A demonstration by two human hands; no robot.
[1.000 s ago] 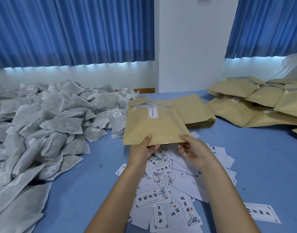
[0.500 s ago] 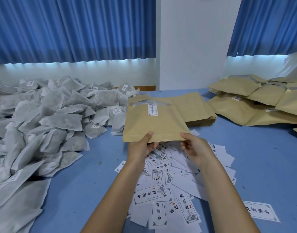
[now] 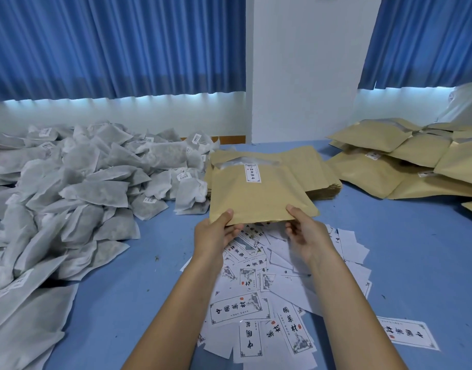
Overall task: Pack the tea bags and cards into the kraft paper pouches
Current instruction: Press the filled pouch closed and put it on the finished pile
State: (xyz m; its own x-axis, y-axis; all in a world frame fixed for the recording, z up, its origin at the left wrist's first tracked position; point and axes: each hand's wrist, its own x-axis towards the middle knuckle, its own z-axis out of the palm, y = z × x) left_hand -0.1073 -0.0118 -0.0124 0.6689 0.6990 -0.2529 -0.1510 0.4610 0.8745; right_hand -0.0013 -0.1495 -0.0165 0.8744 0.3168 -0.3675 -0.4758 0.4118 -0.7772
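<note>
Both your left hand (image 3: 216, 233) and right hand (image 3: 307, 236) hold the kraft pouch (image 3: 258, 201) by its near edge, each grip pinched on it. Its mouth points away from you. The tea bags (image 3: 82, 196) lie left of the pouch, nearer your left hand; the cards (image 3: 256, 289) lie beneath it.

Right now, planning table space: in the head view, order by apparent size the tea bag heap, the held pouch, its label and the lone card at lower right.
1. tea bag heap, by far the largest
2. held pouch
3. lone card, flattered by its nearness to the camera
4. label, plainly smallest
</note>
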